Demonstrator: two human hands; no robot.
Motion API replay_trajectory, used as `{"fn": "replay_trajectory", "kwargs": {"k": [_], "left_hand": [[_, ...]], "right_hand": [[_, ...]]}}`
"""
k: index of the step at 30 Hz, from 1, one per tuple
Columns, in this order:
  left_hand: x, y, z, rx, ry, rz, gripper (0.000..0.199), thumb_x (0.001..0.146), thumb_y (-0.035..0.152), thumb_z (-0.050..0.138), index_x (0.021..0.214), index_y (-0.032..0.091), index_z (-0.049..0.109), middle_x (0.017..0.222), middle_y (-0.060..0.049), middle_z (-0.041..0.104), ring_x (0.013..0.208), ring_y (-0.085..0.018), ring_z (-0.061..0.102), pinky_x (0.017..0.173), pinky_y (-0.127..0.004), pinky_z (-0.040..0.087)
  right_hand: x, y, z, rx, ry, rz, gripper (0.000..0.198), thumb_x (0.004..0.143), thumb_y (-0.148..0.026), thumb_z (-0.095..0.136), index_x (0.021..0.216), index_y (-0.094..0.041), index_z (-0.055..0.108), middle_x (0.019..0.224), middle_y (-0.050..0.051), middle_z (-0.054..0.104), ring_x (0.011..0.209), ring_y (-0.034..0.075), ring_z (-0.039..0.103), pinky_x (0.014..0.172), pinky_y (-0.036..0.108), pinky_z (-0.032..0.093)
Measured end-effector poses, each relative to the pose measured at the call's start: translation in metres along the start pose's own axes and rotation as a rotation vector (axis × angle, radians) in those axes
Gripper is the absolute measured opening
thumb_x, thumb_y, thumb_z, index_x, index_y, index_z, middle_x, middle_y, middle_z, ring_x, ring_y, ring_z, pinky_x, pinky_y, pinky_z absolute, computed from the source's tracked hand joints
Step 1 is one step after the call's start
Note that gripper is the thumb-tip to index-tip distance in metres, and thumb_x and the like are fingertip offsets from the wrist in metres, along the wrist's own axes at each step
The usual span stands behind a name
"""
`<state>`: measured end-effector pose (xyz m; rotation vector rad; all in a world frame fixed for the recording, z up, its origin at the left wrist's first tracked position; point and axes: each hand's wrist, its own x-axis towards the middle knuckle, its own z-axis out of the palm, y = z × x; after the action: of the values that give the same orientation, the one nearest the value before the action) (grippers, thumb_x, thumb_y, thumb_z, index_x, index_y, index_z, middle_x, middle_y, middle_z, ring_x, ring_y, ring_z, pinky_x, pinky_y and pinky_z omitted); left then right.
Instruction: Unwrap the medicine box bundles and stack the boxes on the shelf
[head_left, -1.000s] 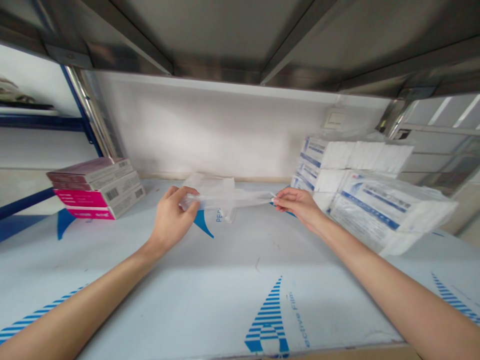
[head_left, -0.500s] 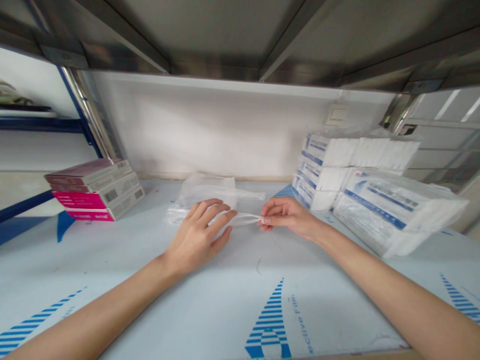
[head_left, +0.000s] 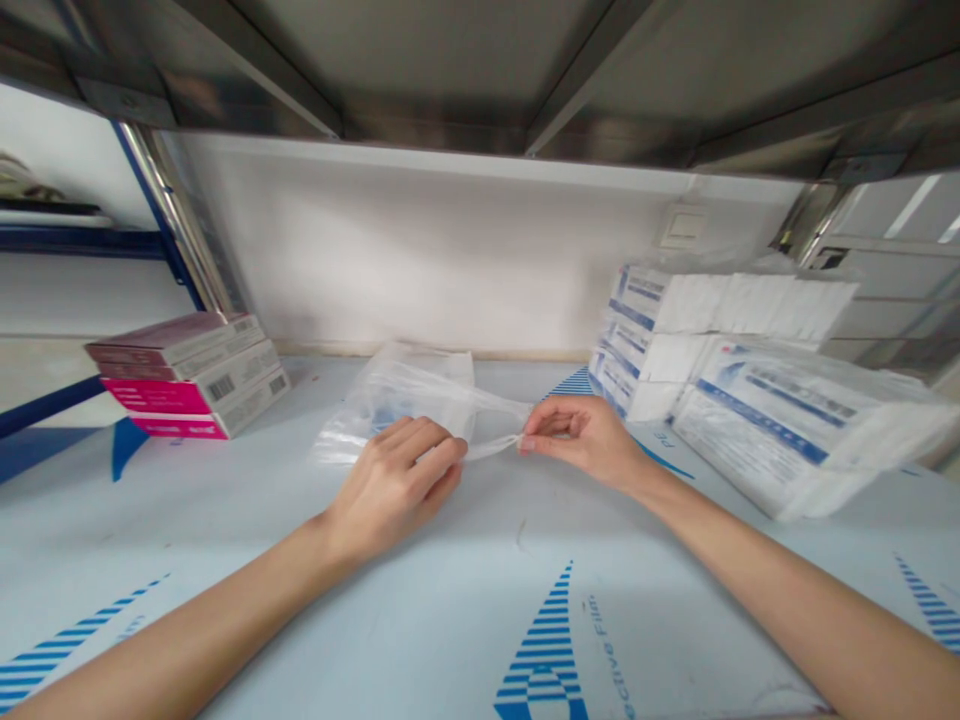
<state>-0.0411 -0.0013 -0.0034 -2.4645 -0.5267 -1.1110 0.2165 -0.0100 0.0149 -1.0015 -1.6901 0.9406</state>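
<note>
Currently I see the clear plastic bag (head_left: 409, 385) on the bench (head_left: 360, 620), spread beyond the left hand (head_left: 405, 480) and drawn out toward the right hand (head_left: 581, 435). My right hand pinches the narrow handle strip (head_left: 491, 447), thumb against fingers. My left is half curled over the bag's near edge; I can't tell whether it grips. I'd pull gently, since thin film probably stretches, with the left steadying. Boxes (head_left: 195, 380) stand left of both hands, tissue packs (head_left: 780, 405) right.

2 forearms (head_left: 240, 615) angled inward, left hand (head_left: 401, 480) curled palm-down, right hand (head_left: 589, 440) pinching
</note>
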Motion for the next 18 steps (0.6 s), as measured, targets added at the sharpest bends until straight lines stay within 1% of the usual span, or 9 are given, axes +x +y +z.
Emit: {"fn": "replay_trajectory", "kwargs": {"k": [3, 8, 9, 11, 13, 15, 17, 18], "left_hand": [[0.001, 0.003, 0.0, -0.009, 0.003, -0.005, 0.003, 0.092, 0.013, 0.058, 0.092, 0.016, 0.059, 0.077, -0.004, 0.064, 0.069, -0.018, 0.058, 0.063, -0.03, 0.047], [0.002, 0.006, -0.002, -0.048, 0.002, 0.005, 0.006, 0.094, 0.016, 0.059, 0.1, 0.016, 0.061, 0.08, -0.003, 0.065, 0.069, -0.017, 0.059, 0.064, -0.029, 0.048], [0.002, 0.006, -0.002, -0.056, 0.003, 0.01, 0.006, 0.094, 0.015, 0.059, 0.1, 0.016, 0.061, 0.08, -0.004, 0.065, 0.07, -0.016, 0.059, 0.064, -0.029, 0.048], [0.003, 0.006, -0.003, -0.068, 0.008, 0.016, 0.007, 0.094, 0.013, 0.057, 0.1, 0.015, 0.061, 0.08, -0.004, 0.066, 0.07, -0.016, 0.059, 0.064, -0.029, 0.048], [0.003, 0.006, -0.003, -0.073, 0.013, 0.014, 0.008, 0.094, 0.011, 0.057, 0.1, 0.015, 0.061, 0.081, -0.004, 0.066, 0.071, -0.016, 0.059, 0.064, -0.029, 0.048], [0.003, 0.005, -0.003, -0.077, 0.014, 0.009, 0.009, 0.094, 0.011, 0.057, 0.101, 0.015, 0.061, 0.082, -0.005, 0.067, 0.072, -0.017, 0.06, 0.065, -0.03, 0.048], [0.003, 0.005, -0.002, -0.078, 0.016, 0.004, 0.009, 0.094, 0.011, 0.058, 0.101, 0.015, 0.062, 0.082, -0.005, 0.067, 0.072, -0.017, 0.061, 0.065, -0.03, 0.049], [0.002, 0.004, -0.002, -0.078, 0.017, 0.001, 0.009, 0.094, 0.011, 0.058, 0.1, 0.015, 0.062, 0.082, -0.005, 0.067, 0.072, -0.017, 0.061, 0.066, -0.03, 0.049]], "right_hand": [[-0.002, -0.002, 0.008, -0.031, 0.019, -0.014, 0.026, 0.06, -0.031, 0.09, 0.069, -0.018, 0.07, 0.068, 0.001, 0.073, 0.064, 0.014, 0.068, 0.066, 0.027, 0.053], [-0.005, -0.002, 0.02, 0.143, -0.022, 0.074, 0.028, 0.063, -0.031, 0.089, 0.073, -0.018, 0.066, 0.069, 0.002, 0.074, 0.065, 0.015, 0.071, 0.063, 0.025, 0.054], [-0.005, -0.002, 0.021, 0.162, -0.02, 0.069, 0.028, 0.063, -0.029, 0.089, 0.076, -0.018, 0.066, 0.07, 0.001, 0.073, 0.065, 0.015, 0.071, 0.063, 0.025, 0.054], [-0.007, -0.002, 0.022, 0.155, -0.029, 0.024, 0.031, 0.064, -0.025, 0.088, 0.086, -0.02, 0.068, 0.073, -0.001, 0.074, 0.066, 0.014, 0.071, 0.065, 0.025, 0.055], [-0.009, -0.003, 0.021, 0.112, -0.091, -0.037, 0.031, 0.07, -0.024, 0.085, 0.098, -0.02, 0.071, 0.077, 0.0, 0.075, 0.07, 0.013, 0.072, 0.07, 0.025, 0.056], [-0.01, -0.005, 0.018, 0.094, -0.18, -0.064, 0.024, 0.078, -0.025, 0.078, 0.101, -0.019, 0.073, 0.08, 0.003, 0.077, 0.075, 0.014, 0.073, 0.075, 0.026, 0.057], [-0.011, -0.006, 0.015, 0.129, -0.245, -0.041, 0.018, 0.085, -0.028, 0.072, 0.099, -0.018, 0.074, 0.081, 0.005, 0.078, 0.076, 0.015, 0.074, 0.074, 0.027, 0.058], [-0.011, -0.007, 0.014, 0.148, -0.268, -0.022, 0.019, 0.086, -0.029, 0.071, 0.101, -0.017, 0.074, 0.081, 0.005, 0.078, 0.075, 0.015, 0.074, 0.073, 0.027, 0.058]]}}
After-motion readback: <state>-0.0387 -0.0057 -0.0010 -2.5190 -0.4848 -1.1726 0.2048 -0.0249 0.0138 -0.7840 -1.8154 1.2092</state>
